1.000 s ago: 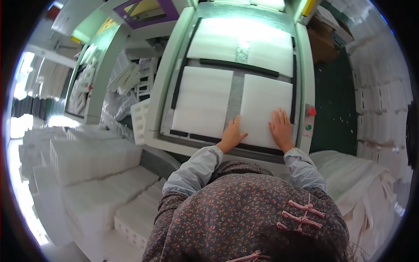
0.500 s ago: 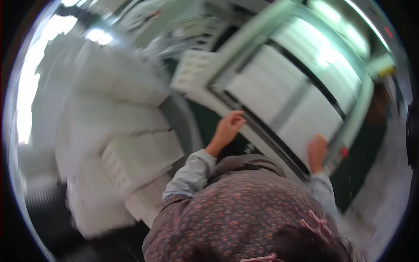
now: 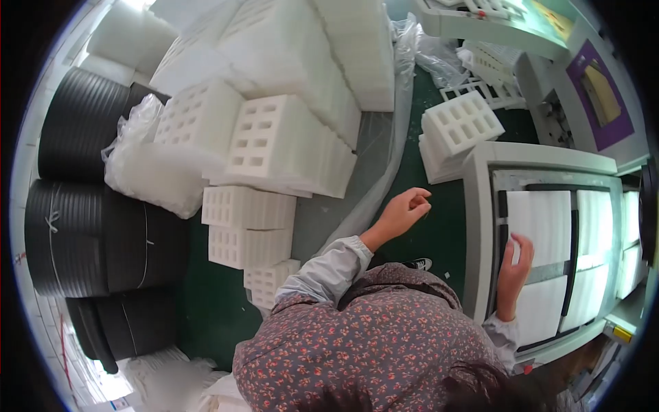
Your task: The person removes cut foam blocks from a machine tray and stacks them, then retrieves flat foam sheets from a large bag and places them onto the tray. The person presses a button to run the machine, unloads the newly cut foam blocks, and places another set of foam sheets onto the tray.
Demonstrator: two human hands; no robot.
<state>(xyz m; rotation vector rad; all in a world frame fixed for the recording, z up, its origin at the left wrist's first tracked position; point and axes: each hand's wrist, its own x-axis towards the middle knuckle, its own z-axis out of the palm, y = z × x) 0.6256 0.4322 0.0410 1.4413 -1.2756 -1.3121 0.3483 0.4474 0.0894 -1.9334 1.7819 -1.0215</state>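
My left hand hangs above the green floor, its fingers curled loosely and nothing visible between them. To the right, my right hand is over the near edge of the machine bed, fingers apart and holding nothing. White foam sheets lie flat on that bed, split up by black strips. Whether the right hand touches a sheet I cannot tell. Ahead of my left hand stands a small stack of white foam blocks with rectangular holes.
Large stacks of white foam fill the left and front. Black rolls stand at the far left. Clear plastic film runs along the floor beside the stacks. A machine with a purple panel is at the upper right.
The view has turned left, so the machine bed now shows at the right. Both hands have come off the foam sheets where they lay, and the left is now over the floor.
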